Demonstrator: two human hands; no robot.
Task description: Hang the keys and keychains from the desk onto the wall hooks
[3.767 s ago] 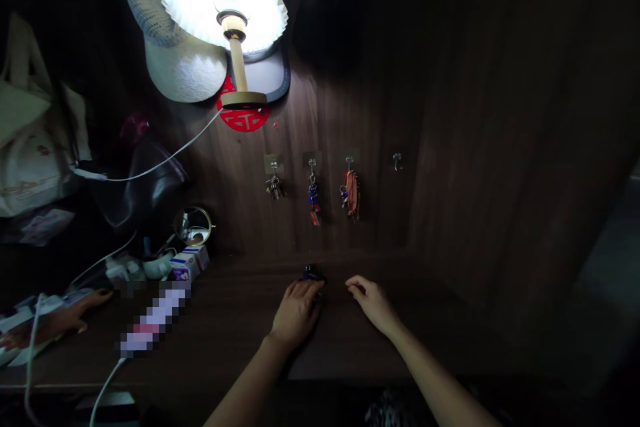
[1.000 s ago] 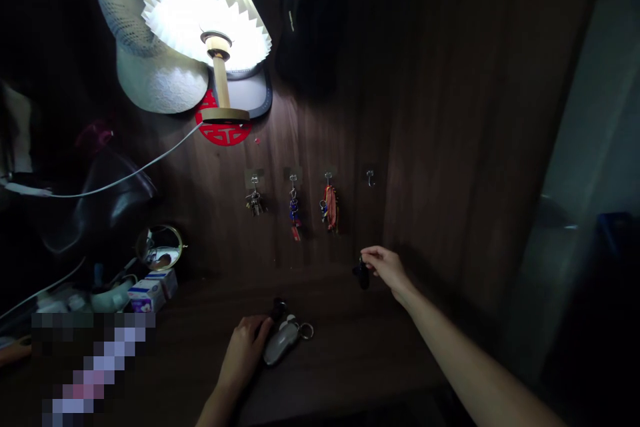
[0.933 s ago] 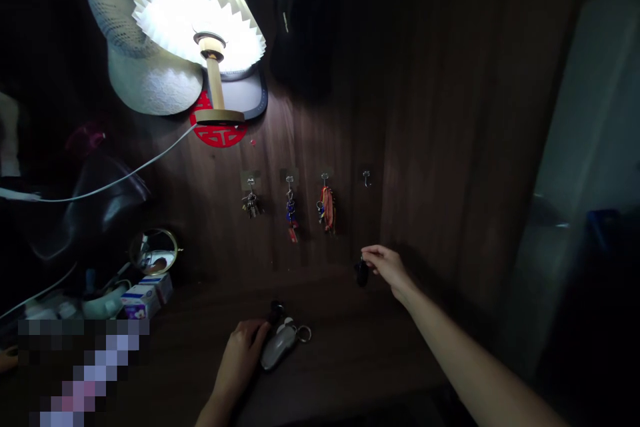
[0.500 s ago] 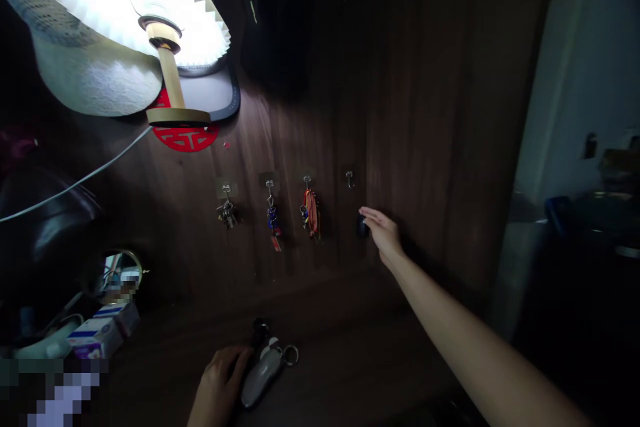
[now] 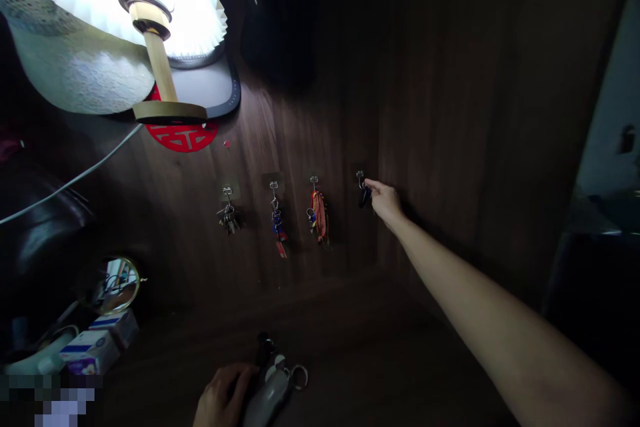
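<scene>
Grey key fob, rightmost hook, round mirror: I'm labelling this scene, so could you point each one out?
Grey key fob [image 5: 269,397]: head view, on its grey body.
Rightmost hook [image 5: 360,175]: head view, on its metal top.
Round mirror [image 5: 120,283]: head view, on its glass.

Matt wood grain is seen on the wall [image 5: 345,120], bright metal on the rightmost hook [image 5: 360,175] and split ring [image 5: 307,377], smooth glossy plastic on the grey fob [image 5: 270,396].

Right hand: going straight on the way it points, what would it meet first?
The right hand would probably meet the rightmost wall hook, close by its fingertips, with the wooden panel behind; exact depth is hard to judge.
</scene>
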